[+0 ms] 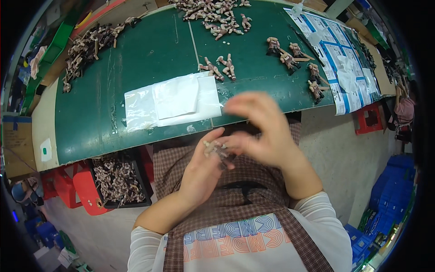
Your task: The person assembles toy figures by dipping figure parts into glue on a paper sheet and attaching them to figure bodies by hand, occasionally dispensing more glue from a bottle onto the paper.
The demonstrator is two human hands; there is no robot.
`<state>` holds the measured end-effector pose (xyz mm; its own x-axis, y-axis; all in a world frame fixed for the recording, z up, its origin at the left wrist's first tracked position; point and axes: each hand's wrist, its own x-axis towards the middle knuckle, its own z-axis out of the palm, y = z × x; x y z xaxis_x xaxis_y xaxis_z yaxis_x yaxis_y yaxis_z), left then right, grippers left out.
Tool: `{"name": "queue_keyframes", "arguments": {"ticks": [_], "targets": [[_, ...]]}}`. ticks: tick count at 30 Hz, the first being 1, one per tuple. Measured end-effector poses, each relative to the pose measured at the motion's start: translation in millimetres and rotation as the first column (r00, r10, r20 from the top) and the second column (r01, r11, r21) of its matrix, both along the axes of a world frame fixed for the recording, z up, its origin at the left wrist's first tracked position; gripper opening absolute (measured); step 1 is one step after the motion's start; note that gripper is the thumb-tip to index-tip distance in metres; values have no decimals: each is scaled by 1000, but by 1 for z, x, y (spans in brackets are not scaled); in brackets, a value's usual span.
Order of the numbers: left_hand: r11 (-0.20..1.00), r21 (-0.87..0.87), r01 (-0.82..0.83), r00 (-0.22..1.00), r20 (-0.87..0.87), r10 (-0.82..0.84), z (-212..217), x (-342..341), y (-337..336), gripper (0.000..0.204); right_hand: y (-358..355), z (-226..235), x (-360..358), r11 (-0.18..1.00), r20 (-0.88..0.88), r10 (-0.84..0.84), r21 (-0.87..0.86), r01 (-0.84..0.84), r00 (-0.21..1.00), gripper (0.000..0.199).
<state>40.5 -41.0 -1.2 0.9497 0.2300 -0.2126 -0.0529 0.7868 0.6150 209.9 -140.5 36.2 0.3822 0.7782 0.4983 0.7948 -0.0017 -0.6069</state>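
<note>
My left hand (199,170) is in front of my apron, just off the table's near edge. Its fingers are closed around a small toy figure (216,149), beige and dark, partly hidden and blurred. My right hand (267,131) is beside it, smeared by motion. Its thumb side reaches to the figure while the other fingers curve above; whether it grips anything cannot be made out. A white paper sheet (176,99) on a clear plastic bag (138,109) lies on the table beyond my hands. Two unfinished-looking pale figures (228,67) lie just past the bag.
The green table (149,50) carries a heap of pale figures (213,16) at the back and darker parts (90,47) at left. Several assembled figures (290,61) lie at right, near blue-and-white printed sheets (333,54). Below the left edge, a black crate (142,183) holds many pieces, beside red stools (88,188).
</note>
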Motion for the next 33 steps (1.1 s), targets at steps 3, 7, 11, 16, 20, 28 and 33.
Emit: {"name": "queue_keyframes", "arguments": {"ticks": [3,7,11,16,20,28,33], "targets": [[966,232,111,990,-112,-87,-12,-19,0,62,29,-26,32,928,-9,-357,-117,354,934,33],[901,402,163,968,-242,-67,-19,-31,1,71,58,-38,46,845,201,-468,-183,502,861,26],[892,387,233,966,-197,-167,-21,-43,12,72,59,-38,54,786,82,-585,-189,589,807,21],[850,465,249,968,-161,-195,-29,-56,22,73,59,-26,31,918,-321,-395,-93,387,861,16],[880,347,324,941,-218,-260,-18,-56,33,71,78,-16,-4,991,-176,-135,-36,131,975,13],[867,438,236,972,-126,-200,-13,-59,39,65,101,-20,-11,990,215,-72,-102,96,974,9],[916,357,186,982,-100,-161,-15,-62,41,72,110,-21,-10,984,251,-80,-137,118,965,9]]}}
